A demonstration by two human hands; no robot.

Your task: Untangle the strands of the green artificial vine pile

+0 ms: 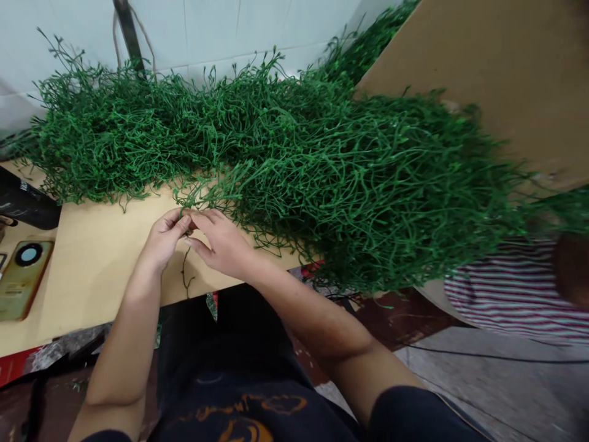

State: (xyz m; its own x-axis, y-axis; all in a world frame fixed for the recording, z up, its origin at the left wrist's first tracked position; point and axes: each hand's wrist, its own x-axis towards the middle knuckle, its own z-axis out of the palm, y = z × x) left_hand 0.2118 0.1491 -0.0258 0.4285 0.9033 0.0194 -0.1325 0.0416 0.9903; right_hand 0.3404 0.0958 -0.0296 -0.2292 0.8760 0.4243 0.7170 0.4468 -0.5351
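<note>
Thin green artificial stems lie in a long, tangled heap (377, 178) across the back and right of the light wooden board (101, 245). At the heap's near edge, my left hand (168, 236) pinches a green stem between thumb and fingers. Close beside it, my right hand (221, 242) has its fingertips at the same stem, thumb held apart from the fingers; what it grips, if anything, is hidden. Below the hands a thin dark stem (184, 270) hangs down over the board toward its front edge.
A phone (25, 279) and a black cylindrical container (27, 199) are at the left. A large brown panel (488, 80) leans at the back right. At the right edge is a person in a striped garment (515, 291). A black cable (488, 355) crosses the floor.
</note>
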